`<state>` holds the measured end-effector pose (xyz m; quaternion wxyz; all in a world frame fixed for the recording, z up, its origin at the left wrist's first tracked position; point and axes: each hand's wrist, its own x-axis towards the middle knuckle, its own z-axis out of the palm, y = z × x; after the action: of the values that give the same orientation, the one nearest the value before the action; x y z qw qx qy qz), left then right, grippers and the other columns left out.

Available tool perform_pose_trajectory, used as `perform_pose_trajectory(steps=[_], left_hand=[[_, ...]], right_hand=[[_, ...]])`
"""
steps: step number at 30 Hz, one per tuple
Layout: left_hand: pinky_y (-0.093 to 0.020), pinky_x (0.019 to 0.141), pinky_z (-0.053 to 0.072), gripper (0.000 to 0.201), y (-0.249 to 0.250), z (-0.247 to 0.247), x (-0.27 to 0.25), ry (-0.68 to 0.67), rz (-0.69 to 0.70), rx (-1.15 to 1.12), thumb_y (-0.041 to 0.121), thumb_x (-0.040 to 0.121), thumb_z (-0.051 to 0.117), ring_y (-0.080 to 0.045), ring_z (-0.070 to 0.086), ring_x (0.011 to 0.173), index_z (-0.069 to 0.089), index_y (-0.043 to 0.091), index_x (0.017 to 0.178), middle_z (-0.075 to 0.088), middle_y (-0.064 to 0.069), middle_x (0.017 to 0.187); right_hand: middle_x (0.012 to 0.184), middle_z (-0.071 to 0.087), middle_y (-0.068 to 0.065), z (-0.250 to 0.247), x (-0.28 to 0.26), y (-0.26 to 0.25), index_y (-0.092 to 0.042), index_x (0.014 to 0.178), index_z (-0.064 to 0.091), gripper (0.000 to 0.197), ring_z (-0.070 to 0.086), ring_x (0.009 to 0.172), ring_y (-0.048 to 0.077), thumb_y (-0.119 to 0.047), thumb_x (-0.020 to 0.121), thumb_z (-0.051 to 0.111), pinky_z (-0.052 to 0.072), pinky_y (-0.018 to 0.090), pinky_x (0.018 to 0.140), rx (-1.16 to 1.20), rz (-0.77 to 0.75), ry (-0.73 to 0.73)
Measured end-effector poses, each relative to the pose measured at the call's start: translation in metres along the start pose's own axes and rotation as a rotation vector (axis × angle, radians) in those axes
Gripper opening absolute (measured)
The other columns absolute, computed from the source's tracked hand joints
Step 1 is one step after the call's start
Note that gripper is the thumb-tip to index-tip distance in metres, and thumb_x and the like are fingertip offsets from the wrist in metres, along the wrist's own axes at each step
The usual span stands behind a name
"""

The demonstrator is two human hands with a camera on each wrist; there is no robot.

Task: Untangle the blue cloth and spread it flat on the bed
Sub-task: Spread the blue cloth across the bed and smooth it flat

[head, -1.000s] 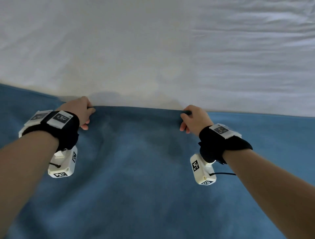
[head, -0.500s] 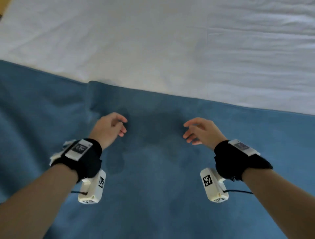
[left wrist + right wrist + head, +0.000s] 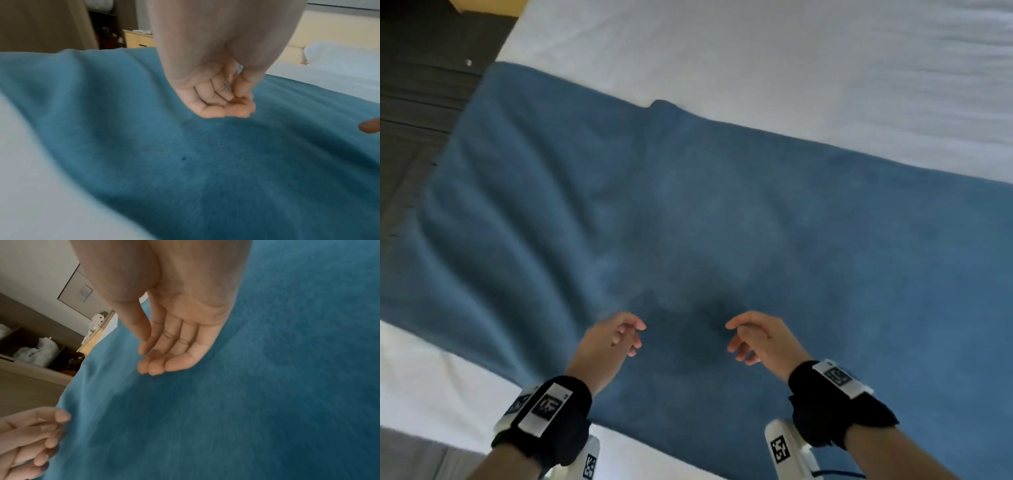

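The blue cloth lies spread across the white bed, with soft ripples on its left part and a small bump on its far edge. My left hand hovers above the cloth's near middle, fingers loosely curled, holding nothing. In the left wrist view the left hand hangs over the cloth. My right hand hovers beside it, fingers relaxed and empty. The right wrist view shows the right hand with nearly straight fingers above the cloth.
The bed's left edge meets a dark floor at upper left. White sheet shows bare at the near left. A pale wooden nightstand and a pillow stand beyond the bed.
Both hands let go of the cloth's far edge and drew back toward me above its middle. The view pulled back, so more of the cloth and the bed's left edge show.
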<state>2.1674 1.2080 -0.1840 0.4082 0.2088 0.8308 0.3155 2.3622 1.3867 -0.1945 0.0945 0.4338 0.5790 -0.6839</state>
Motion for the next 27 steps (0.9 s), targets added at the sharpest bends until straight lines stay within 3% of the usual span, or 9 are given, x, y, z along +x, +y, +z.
perform_pose_trajectory(steps=[2,7,12,15,19,22,25,27], left_hand=[[-0.013,0.055,0.044,0.034,-0.023,-0.011,-0.026,0.031,-0.016,-0.033,-0.007,0.091,0.042,-0.021,0.056,0.057,0.06,0.019,0.078,0.06,-0.007,0.065],[-0.007,0.05,0.043,0.033,-0.072,-0.057,-0.073,0.102,-0.056,-0.03,-0.009,0.088,0.044,-0.023,0.057,0.057,0.061,0.017,0.077,0.062,-0.007,0.063],[-0.023,0.059,0.046,0.03,-0.125,-0.113,-0.077,0.154,-0.128,0.064,0.002,0.088,0.049,-0.019,0.065,0.066,0.061,0.028,0.079,0.068,-0.002,0.073],[-0.023,0.062,0.044,0.023,-0.154,-0.139,-0.061,0.188,-0.098,0.156,0.004,0.086,0.054,-0.017,0.064,0.073,0.06,0.026,0.087,0.066,-0.001,0.084],[-0.028,0.072,0.044,0.027,-0.175,-0.162,-0.041,0.125,0.117,0.344,0.001,0.077,0.064,-0.022,0.059,0.077,0.061,0.017,0.099,0.054,0.002,0.093],[-0.033,0.074,0.049,0.033,-0.18,-0.181,-0.03,0.045,0.305,0.517,0.006,0.071,0.071,-0.02,0.06,0.082,0.062,0.016,0.101,0.056,0.001,0.101],[-0.039,0.074,0.046,0.039,-0.181,-0.199,-0.014,-0.018,0.477,0.771,0.011,0.06,0.077,-0.028,0.061,0.087,0.064,0.017,0.096,0.059,-0.004,0.097],[-0.039,0.073,0.046,0.044,-0.182,-0.207,-0.007,-0.042,0.567,0.897,0.009,0.053,0.076,-0.029,0.061,0.086,0.064,0.018,0.094,0.061,-0.004,0.096]], right_hand=[[0.068,0.069,-0.002,0.02,-0.014,0.009,-0.019,0.09,0.062,0.027,0.06,0.054,0.009,-0.004,0.094,0.04,0.05,0.021,0.054,-0.023,0.005,-0.019],[0.07,0.069,-0.001,0.076,-0.033,0.017,-0.02,0.091,0.062,0.029,0.06,0.054,0.007,-0.004,0.093,0.037,0.05,0.02,0.056,-0.074,0.027,-0.068],[0.071,0.069,-0.002,0.136,-0.031,0.008,-0.025,0.089,0.062,0.031,0.06,0.055,0.007,-0.007,0.093,0.037,0.05,0.02,0.057,-0.085,-0.007,-0.065],[0.071,0.069,-0.003,0.174,-0.025,0.002,-0.026,0.089,0.061,0.029,0.061,0.057,0.007,-0.01,0.094,0.038,0.051,0.019,0.058,-0.111,-0.022,-0.029],[0.072,0.068,-0.002,0.238,-0.016,-0.006,-0.02,0.093,0.062,0.021,0.061,0.059,0.012,-0.012,0.093,0.043,0.049,0.019,0.057,-0.114,-0.043,0.007],[0.075,0.064,-0.007,0.287,-0.011,-0.008,-0.019,0.099,0.062,0.012,0.057,0.061,0.006,-0.019,0.088,0.056,0.048,0.019,0.062,-0.206,-0.07,0.035],[0.096,0.052,-0.011,0.322,-0.006,-0.008,-0.027,0.113,0.051,0.037,0.051,0.084,0.006,-0.038,0.08,0.065,0.048,0.03,0.077,-0.679,-0.117,0.144],[0.113,0.048,-0.004,0.337,-0.004,-0.008,-0.023,0.119,0.044,0.045,0.05,0.102,0.016,-0.034,0.08,0.064,0.047,0.034,0.082,-0.949,-0.141,0.214]])
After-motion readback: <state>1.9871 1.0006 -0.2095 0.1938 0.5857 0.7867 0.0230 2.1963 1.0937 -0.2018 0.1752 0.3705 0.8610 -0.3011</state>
